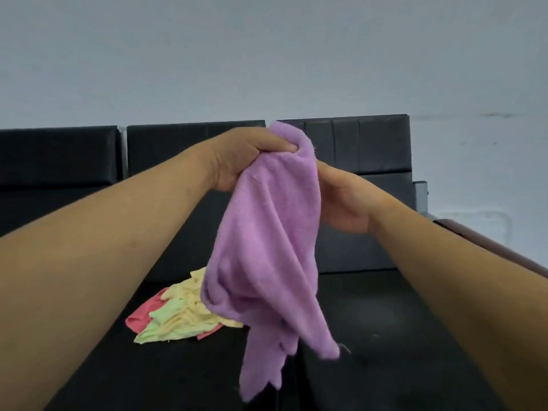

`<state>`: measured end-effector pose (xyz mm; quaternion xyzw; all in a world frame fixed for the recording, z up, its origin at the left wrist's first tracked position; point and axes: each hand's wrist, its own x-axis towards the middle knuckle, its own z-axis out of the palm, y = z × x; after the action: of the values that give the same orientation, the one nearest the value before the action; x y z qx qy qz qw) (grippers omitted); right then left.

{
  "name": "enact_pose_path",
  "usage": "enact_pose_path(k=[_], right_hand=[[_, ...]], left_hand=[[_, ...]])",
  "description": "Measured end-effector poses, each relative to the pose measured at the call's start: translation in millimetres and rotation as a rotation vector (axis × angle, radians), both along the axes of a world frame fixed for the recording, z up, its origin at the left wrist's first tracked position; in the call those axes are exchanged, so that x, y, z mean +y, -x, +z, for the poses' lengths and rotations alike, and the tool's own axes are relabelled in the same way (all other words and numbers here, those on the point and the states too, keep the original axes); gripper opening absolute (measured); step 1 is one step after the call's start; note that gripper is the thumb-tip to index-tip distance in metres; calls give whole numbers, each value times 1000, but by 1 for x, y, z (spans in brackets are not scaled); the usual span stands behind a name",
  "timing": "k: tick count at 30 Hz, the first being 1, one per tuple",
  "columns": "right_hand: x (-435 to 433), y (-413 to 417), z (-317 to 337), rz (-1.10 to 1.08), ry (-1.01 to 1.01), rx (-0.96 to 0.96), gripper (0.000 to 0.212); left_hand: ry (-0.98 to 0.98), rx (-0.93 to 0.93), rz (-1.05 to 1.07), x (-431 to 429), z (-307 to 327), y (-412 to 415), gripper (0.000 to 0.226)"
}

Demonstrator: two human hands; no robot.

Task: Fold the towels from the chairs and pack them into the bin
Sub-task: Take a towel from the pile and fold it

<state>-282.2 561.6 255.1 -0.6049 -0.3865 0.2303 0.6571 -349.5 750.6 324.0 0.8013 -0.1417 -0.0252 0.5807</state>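
Observation:
A purple towel [267,247] hangs bunched in the air above the black chair seats. My left hand [243,158] grips its top edge, fingers curled round the cloth. My right hand [344,200] is just behind the towel's right side; its fingers are hidden by the cloth, so I cannot tell whether it holds the towel. On the seat below lies a crumpled heap of towels: a yellow one [192,307], a light green one [160,324] and a pink one [145,312] underneath. No bin is in view.
A row of black padded chairs [355,321] with backrests [59,155] stands against a pale wall [267,54]. A brown armrest [489,244] runs along the right side. The right seat carries nothing.

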Motion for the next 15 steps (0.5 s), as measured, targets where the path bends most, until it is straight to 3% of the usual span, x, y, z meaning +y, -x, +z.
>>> enact_pose_path(k=[2, 5, 8, 11, 15], right_hand=[[-22, 8, 1, 19, -3, 72, 44], [-53, 12, 2, -80, 60, 85, 42], [-82, 17, 6, -225, 123, 50, 15], [-103, 20, 10, -429, 164, -78, 24], [-133, 18, 6, -665, 186, -162, 32]], left_hand=[[-19, 40, -50, -9, -1, 0, 29], [-158, 8, -54, -18, -6, 1, 18], [-296, 24, -37, -19, -14, 1, 18], [-482, 116, -64, -16, -32, 0, 31], [-864, 181, -64, -21, -82, -2, 24]])
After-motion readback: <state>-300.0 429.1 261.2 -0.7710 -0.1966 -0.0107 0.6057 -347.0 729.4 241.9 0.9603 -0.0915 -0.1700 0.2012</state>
